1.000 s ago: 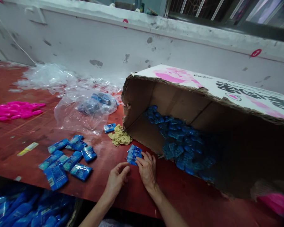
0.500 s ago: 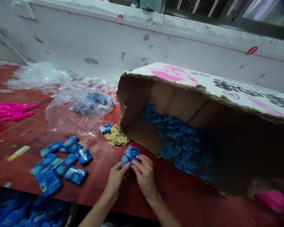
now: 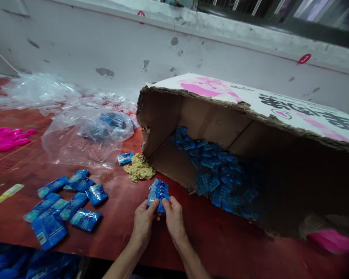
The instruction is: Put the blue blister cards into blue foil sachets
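Note:
A small bunch of blue printed packets (image 3: 158, 188), overlapping in a row, is between my two hands just above the red table. My left hand (image 3: 143, 221) pinches its lower left edge, thumb on top. On the lower right edge, my right hand (image 3: 174, 217) pinches too, its thumb close to the other one. The fingers underneath are mostly hidden. Beyond my hands lie a crumpled yellowish cloth-like piece (image 3: 139, 168) and a single blue packet (image 3: 125, 158). Several glossy blue packets (image 3: 85, 220) are spread to the left.
A torn-edged cardboard box (image 3: 163, 135) lies on its side at right, with many blue packets (image 3: 221, 166) inside. A clear plastic bag (image 3: 72, 143), pink pieces (image 3: 8, 137), clear plastic pieces (image 3: 43, 93) and a yellow-and-white strip (image 3: 7, 193) lie on the red table (image 3: 119, 236).
My right fingers have come down from the bunch's upper right side to its lower edge, and more of the packets show. The view has shifted slightly to the right.

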Tool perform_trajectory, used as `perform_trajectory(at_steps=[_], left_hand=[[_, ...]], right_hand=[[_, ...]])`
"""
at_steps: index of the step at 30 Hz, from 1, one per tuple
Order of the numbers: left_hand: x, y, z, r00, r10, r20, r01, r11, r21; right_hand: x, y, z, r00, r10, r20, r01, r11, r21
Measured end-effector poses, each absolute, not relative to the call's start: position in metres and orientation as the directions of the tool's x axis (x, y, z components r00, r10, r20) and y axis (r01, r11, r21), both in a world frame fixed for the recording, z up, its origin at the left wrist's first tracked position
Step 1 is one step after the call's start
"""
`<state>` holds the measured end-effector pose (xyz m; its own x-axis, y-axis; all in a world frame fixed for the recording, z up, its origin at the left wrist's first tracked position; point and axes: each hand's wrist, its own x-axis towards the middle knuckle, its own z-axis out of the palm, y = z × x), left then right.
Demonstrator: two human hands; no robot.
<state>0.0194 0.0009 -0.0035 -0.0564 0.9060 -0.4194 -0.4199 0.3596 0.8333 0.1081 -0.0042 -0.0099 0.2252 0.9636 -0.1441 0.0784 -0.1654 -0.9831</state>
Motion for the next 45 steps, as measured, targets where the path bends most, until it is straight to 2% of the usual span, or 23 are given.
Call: perform_trajectory(at_steps=[6, 11, 13, 15, 17, 19, 21, 27, 34, 40, 45], left_hand=[[0.026, 0.002, -0.004, -0.1, 0.873, -0.477, -0.46, 0.385, 0.8], [0.019, 0.0, 0.007, 0.138, 0.849, -0.511, -0.435, 0.515, 0.739], [0.016, -0.003, 0.008, 0.158, 0.831, -0.533, -0.413, 0.546, 0.729], [0.014, -0.006, 0.007, 0.13, 0.816, -0.564, -0.406, 0.563, 0.72], [0.014, -0.009, 0.007, 0.118, 0.8, -0.588, -0.409, 0.579, 0.705], [0.013, -0.011, 0.009, 0.131, 0.786, -0.604, -0.42, 0.596, 0.685], [0.012, -0.011, 0.012, 0.157, 0.77, -0.618, -0.437, 0.616, 0.656], [0.007, -0.016, 0.018, 0.17, 0.678, -0.715, -0.53, 0.675, 0.513], [0.008, -0.02, 0.02, 0.174, 0.64, -0.748, -0.622, 0.66, 0.421], [0.004, -0.019, 0.017, 0.192, 0.649, -0.736, -0.613, 0.665, 0.426], [-0.001, -0.02, 0.012, 0.17, 0.71, -0.684, -0.557, 0.641, 0.527]], right_hand=[[0.103, -0.005, -0.009, 0.289, 0.951, -0.106, 0.165, -0.159, -0.973], [0.112, -0.01, -0.007, 0.286, 0.956, -0.057, 0.256, -0.134, -0.957], [0.122, -0.013, 0.0, 0.249, 0.968, -0.024, 0.313, -0.103, -0.944], [0.139, -0.012, 0.01, 0.22, 0.974, 0.059, 0.475, -0.053, -0.879], [0.168, -0.003, 0.021, 0.225, 0.957, 0.182, 0.686, -0.023, -0.728], [0.204, 0.014, 0.03, 0.266, 0.928, 0.261, 0.79, -0.054, -0.611], [0.24, 0.034, 0.034, 0.274, 0.923, 0.27, 0.832, -0.087, -0.548], [0.281, 0.071, 0.019, 0.181, 0.962, 0.203, 0.886, -0.07, -0.459], [0.262, 0.071, 0.014, 0.147, 0.956, 0.253, 0.883, -0.011, -0.47], [0.225, 0.053, 0.015, 0.138, 0.951, 0.278, 0.839, 0.037, -0.543], [0.185, 0.015, 0.015, 0.055, 0.965, 0.256, 0.811, 0.106, -0.575]])
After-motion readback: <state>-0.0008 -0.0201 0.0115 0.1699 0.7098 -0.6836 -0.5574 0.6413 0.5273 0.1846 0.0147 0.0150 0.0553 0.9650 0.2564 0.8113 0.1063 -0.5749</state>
